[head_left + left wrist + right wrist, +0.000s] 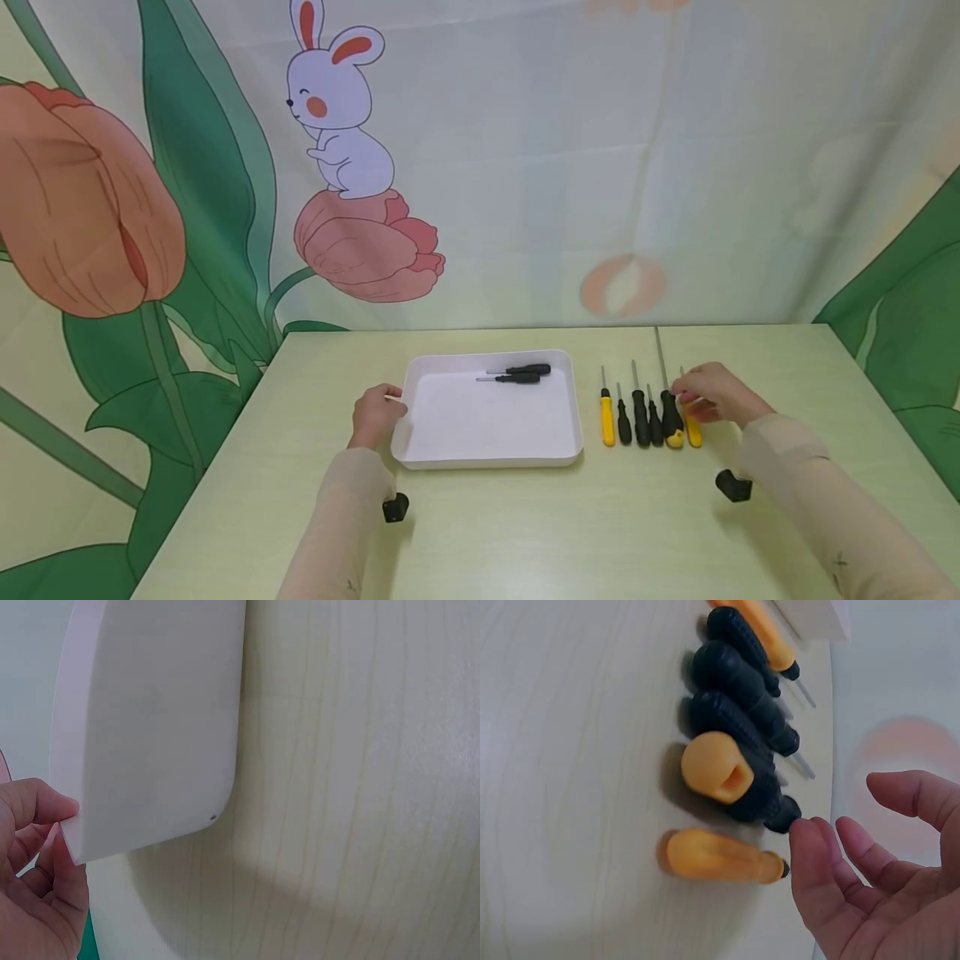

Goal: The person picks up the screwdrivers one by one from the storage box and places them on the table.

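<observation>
My left hand (375, 414) pinches the left rim of a white tray (480, 429) between thumb and fingers. Inside the tray, near its back right, lie two small black screwdrivers, one (528, 369) just behind the other (519, 378). My right hand (716, 394) hovers over the right end of a row of screwdrivers, thumb and fingers apart and nothing between them. Its fingertips are close to the neck of a large black screwdriver with a yellow end (716, 769). Nearest beside that is a yellow screwdriver (720, 856), its shaft partly hidden by the hand.
Left of the large screwdriver, the row holds a yellow screwdriver (607, 419) and several black ones, such as this thick-handled screwdriver (641, 417). All point toward the table's back edge. A printed cloth (510, 167) hangs behind the pale wooden table (525, 533).
</observation>
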The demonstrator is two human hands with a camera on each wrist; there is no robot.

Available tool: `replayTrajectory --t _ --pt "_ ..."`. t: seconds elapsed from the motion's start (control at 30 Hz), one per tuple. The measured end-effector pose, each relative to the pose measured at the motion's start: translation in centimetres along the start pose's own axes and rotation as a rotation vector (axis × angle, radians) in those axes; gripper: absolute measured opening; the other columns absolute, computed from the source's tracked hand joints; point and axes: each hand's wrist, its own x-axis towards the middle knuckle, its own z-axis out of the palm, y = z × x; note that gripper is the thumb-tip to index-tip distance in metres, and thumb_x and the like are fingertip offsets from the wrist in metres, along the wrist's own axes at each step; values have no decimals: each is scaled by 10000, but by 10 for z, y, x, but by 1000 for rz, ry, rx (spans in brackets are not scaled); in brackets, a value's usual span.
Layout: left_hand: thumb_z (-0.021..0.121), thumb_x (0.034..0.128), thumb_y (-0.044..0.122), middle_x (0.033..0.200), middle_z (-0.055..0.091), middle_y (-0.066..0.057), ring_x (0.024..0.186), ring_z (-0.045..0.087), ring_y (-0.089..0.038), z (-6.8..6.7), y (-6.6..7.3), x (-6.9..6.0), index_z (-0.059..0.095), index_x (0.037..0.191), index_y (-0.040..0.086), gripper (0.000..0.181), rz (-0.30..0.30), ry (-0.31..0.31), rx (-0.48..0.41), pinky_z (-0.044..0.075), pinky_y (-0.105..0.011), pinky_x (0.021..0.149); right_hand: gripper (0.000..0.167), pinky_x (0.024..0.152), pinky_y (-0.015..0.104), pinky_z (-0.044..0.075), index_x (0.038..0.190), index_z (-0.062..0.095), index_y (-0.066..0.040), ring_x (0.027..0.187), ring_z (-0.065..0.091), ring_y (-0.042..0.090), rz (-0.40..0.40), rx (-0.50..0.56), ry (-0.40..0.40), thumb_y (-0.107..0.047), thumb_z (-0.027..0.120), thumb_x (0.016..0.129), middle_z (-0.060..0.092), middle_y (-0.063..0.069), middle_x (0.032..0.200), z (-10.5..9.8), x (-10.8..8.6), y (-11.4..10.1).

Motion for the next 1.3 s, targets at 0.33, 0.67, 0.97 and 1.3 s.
replayTrajectory --t 0.33,0.67,0.97,1.3 --pt "536 763 110 968 623 -154 847 552 -254 0 1 -1 584 1047 34 298 8 6 6 419 -335 702 389 657 264 513 1118 423 47 676 558 145 -69 86 -105 -193 545 838 528 101 890 19 -4 -20" --pt "532 768 106 985 618 -155 859 549 -258 -1 3 -3 579 1053 34 298 -8 2 6 422 -337 712 434 716 291 512 1188 400 41 813 576 216 -161 105 -150 -200 529 851 513 198 1088 42 -4 -36" --pt "536 763 108 980 623 -149 855 553 -253 -1 2 -2 587 1044 45 292 -15 6 4 420 -327 701 453 773 348 500 1237 382 49 1008 527 353 -296 123 -156 -188 506 871 470 241 1192 67 1 -49" --pt "531 774 109 987 612 -148 860 543 -255 -2 4 -3 579 1061 45 298 -36 -7 -1 415 -333 709 442 855 401 457 1255 405 34 1084 476 338 -365 102 -134 -182 482 877 457 198 1241 92 6 -62"
